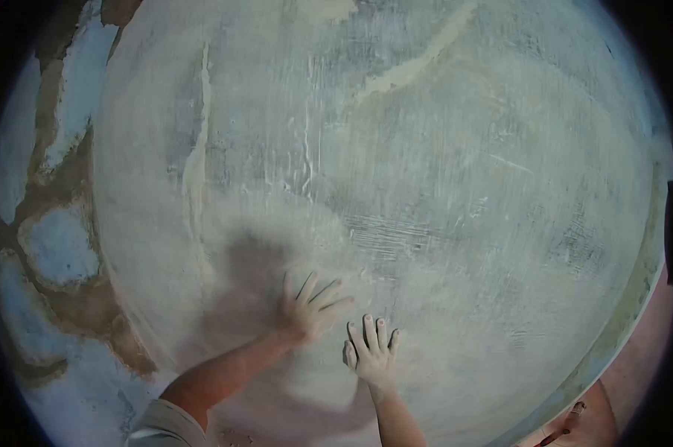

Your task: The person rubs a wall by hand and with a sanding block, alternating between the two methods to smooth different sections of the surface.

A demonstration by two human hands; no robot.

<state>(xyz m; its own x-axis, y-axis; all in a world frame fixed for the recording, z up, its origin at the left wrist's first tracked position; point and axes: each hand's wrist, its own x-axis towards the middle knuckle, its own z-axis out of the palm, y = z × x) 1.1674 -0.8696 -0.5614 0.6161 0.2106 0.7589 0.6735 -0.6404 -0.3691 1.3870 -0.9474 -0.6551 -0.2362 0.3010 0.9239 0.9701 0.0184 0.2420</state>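
Observation:
A large pale grey-green plastered surface (441, 171) fills most of the head view, with rough scratched patches and raised streaks. My left hand (316, 305) lies against its lower middle, fingers spread, holding nothing. Just to the right and slightly lower, my right hand (372, 354) rests on the same surface with its palm side down and fingers apart, also empty. Both hands look coated in pale dust. The two hands are close together but not touching. A dark shadow falls on the surface beside my left hand.
Brown and bluish patches of rough wall (61, 242) run down the left side. A greenish edge strip (616, 324) curves along the right. Past it, at the bottom right, are a reddish-brown shape and a dark thin object (567, 427) I cannot make out.

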